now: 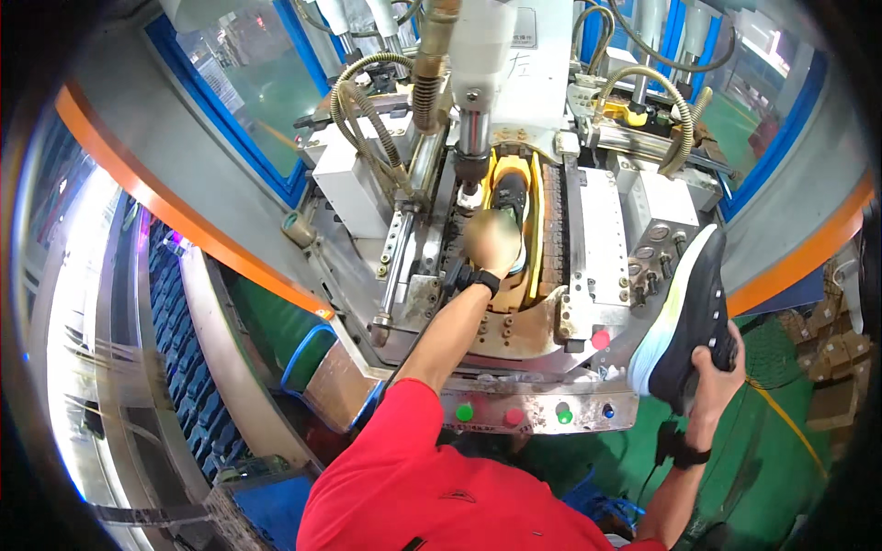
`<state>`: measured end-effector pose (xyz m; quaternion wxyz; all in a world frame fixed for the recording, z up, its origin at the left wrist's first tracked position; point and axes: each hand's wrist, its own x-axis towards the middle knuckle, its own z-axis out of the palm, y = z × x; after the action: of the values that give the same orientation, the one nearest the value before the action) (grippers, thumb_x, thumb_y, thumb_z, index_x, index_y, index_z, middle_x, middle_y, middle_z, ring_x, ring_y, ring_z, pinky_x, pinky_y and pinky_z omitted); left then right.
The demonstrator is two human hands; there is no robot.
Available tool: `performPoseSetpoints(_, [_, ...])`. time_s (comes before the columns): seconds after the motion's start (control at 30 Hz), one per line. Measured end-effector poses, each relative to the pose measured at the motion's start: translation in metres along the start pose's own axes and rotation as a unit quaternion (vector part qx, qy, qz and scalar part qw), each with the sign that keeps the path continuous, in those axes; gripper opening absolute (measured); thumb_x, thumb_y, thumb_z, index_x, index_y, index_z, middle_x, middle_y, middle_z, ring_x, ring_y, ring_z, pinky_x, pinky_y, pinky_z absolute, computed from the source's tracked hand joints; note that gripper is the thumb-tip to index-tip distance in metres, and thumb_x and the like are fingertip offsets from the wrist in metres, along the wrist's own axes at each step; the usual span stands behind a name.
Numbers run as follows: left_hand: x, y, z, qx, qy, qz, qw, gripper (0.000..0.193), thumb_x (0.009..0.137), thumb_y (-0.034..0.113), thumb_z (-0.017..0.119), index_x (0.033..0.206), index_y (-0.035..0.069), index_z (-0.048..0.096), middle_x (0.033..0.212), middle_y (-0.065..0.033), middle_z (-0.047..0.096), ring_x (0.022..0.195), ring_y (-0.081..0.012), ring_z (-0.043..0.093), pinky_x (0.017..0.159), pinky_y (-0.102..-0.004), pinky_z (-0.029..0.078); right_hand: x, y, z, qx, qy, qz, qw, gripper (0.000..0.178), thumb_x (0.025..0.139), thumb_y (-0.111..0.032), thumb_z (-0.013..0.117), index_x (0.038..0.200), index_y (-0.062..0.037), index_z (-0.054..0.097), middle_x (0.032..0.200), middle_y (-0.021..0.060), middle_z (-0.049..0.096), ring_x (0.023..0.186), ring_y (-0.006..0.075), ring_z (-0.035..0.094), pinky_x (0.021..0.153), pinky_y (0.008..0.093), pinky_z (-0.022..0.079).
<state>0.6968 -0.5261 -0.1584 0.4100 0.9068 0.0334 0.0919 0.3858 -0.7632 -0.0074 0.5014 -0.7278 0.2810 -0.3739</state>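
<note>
My right hand (721, 372) grips a black sneaker (691, 317) by its heel and collar, with the thumb on the near side. The sneaker stands toe up, and its thick sole fades from pale yellow to light blue. At the machine's middle, my left hand (493, 243) is over a second black sneaker (511, 195), which lies toe away in a yellow-lined cradle (537, 225). A blur covers that hand's fingers, so their grip cannot be made out. Part of a light blue sole shows beside the hand.
A metal press cylinder (473, 138) hangs just above the cradle, close to my left hand. A control panel (542, 404) with green and red buttons runs along the machine's front. Metal side rails and a white block (661, 213) flank the station. Cartons (834, 358) stand at the right.
</note>
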Motion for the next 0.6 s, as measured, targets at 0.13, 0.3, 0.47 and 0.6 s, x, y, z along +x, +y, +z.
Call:
performPoseSetpoints(0.13, [0.009, -0.028, -0.047, -0.367, -0.103, -0.169, 0.909, 0.023, 0.075, 0.009, 0.073, 0.093, -0.003, 0.067, 0.085, -0.0138, 0.070, 0.077, -0.0284, 0.069, 0.070, -0.0406, 0.055, 0.076, -0.003, 0.059, -0.036, -0.043, -0.052, 0.997, 0.050, 0.070, -0.009, 0.070, 0.117, 0.0037, 0.062, 0.097, 0.0037, 0.066, 0.084, 0.0114, 0.060, 0.080, 0.0255, 0.049])
performPoseSetpoints(0.3, [-0.081, -0.046, -0.130, -0.562, -0.154, -0.243, 0.776, 0.015, 0.081, 0.009, 0.072, 0.092, 0.000, 0.069, 0.089, -0.0066, 0.068, 0.082, -0.0182, 0.065, 0.069, -0.0338, 0.053, 0.126, -0.071, 0.195, -0.215, -0.230, -0.129, 0.940, 0.043, 0.062, -0.025, 0.074, 0.096, 0.0021, 0.068, 0.079, 0.0114, 0.068, 0.073, 0.0185, 0.063, 0.071, 0.0314, 0.051])
performPoseSetpoints(0.47, [-0.173, -0.049, -0.251, -0.547, -0.142, -0.338, 0.753, 0.027, 0.087, 0.011, 0.063, 0.110, -0.003, 0.063, 0.100, -0.0072, 0.067, 0.087, -0.0164, 0.066, 0.073, -0.0285, 0.053, 0.108, -0.048, 0.340, -0.351, -0.355, -0.041, 0.866, 0.072, 0.055, -0.035, 0.084, 0.106, 0.0102, 0.061, 0.109, 0.0254, 0.066, 0.101, 0.0344, 0.066, 0.086, 0.0381, 0.052])
performPoseSetpoints(0.6, [-0.231, -0.081, -0.320, -0.550, -0.055, -0.289, 0.782, 0.041, 0.084, 0.005, 0.066, 0.120, -0.012, 0.057, 0.111, -0.0147, 0.066, 0.097, -0.0199, 0.065, 0.087, -0.0299, 0.051, 0.063, -0.004, 0.402, -0.408, -0.334, -0.080, 0.846, 0.063, 0.060, -0.030, 0.083, 0.111, 0.0012, 0.063, 0.107, 0.0239, 0.067, 0.101, 0.0373, 0.066, 0.087, 0.0416, 0.054])
